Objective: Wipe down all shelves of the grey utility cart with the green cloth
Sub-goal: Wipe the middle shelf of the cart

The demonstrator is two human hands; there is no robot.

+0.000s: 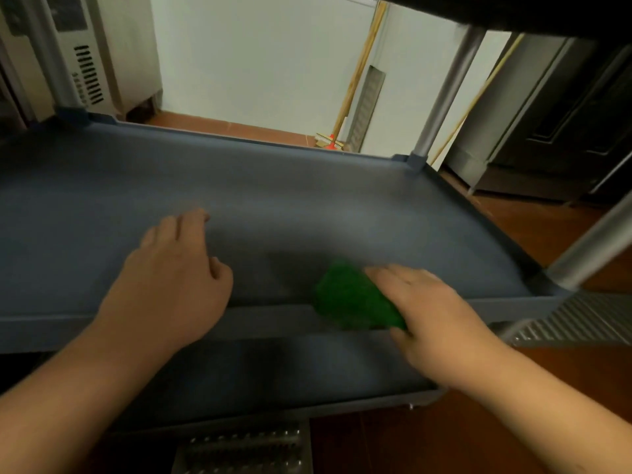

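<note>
The grey utility cart's middle shelf [290, 200] fills the view, a wide blue-grey tray with a raised rim. A bunched green cloth [352, 299] lies at the shelf's near rim, right of centre. My right hand [431, 309] lies on the cloth with the fingers laid flat across it and the thumb at its near edge. My left hand [178, 268] rests on the shelf to the left, fingers loosely bent, touching the surface and holding nothing. The lower shelf [273, 374] shows below the near rim. The upper shelf's dark underside [513, 12] crosses the top right.
Metal posts [444, 94] stand at the cart's corners. Beyond the cart are a white wall, a broom [330, 140] leaning on it, a steel appliance [78, 63] at the left and a dark cabinet [564, 131] at the right. Floor drain grates [246, 446] lie below.
</note>
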